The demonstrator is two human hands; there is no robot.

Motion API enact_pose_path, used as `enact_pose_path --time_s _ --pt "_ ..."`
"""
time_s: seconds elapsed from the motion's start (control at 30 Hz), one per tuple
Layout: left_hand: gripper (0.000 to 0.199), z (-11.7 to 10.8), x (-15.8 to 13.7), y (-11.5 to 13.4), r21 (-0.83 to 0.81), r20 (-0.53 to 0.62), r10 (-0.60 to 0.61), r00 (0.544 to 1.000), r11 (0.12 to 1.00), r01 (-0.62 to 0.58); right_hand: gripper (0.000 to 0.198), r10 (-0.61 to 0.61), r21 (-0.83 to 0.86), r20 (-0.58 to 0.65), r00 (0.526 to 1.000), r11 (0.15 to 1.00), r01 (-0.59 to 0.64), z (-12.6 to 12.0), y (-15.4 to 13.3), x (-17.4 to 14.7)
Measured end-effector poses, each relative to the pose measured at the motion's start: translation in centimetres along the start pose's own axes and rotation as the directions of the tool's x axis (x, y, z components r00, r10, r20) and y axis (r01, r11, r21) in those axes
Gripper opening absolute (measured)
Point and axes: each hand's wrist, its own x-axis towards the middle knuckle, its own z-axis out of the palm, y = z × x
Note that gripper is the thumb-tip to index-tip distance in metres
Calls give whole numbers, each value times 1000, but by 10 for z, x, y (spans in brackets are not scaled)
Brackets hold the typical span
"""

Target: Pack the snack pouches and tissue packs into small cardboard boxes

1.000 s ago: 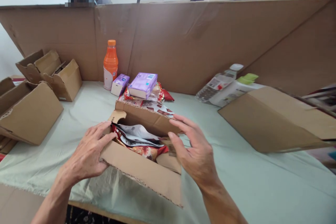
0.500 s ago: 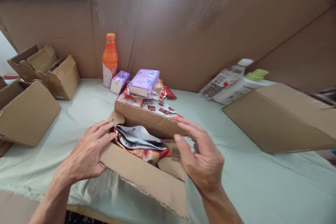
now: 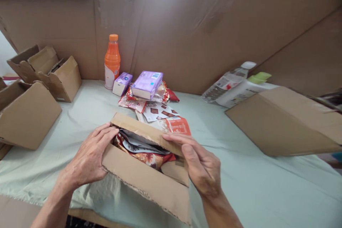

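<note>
Cardboard box (image 3: 148,179), open upward, long axis far-left to near-right, left fingers (image 3: 107,136) and right fingers (image 3: 182,139) unclenched against it.

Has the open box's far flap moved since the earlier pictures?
Yes. Against the larger purple pack behind it, the far flap has tipped inward, toward the near flap.

The word on the white packet (image 3: 157,112) at the frame's centre appears to be "Meal". A barcode marks the purple pack (image 3: 146,84) above it; small print on the cardboard box (image 3: 148,181), lower centre, cannot be read.
</note>
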Motion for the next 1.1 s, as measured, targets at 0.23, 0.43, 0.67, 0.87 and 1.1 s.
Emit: enact_pose_path --time_s 0.23,0.43,0.67,0.87,1.1 --pt "85 1 0 1 -3 22 -24 999 1000 24 26 42 78 -65 997 996 -37 7 6 -3" --pt "80 5 -1 1 -6 -14 -45 999 999 44 25 66 106 -78 995 993 -58 9 11 -3" --pt "83 6 -5 4 -33 -62 -71 996 997 69 26 52 72 -74 996 996 -47 9 10 -3" --pt "85 8 -7 4 -23 -56 -86 995 996 84 24 32 39 -74 997 999 -29 9 11 -2" --pt "80 12 -7 3 36 -21 -89 996 995 90 24 46 55 -79 996 998 -42 10 12 -4"
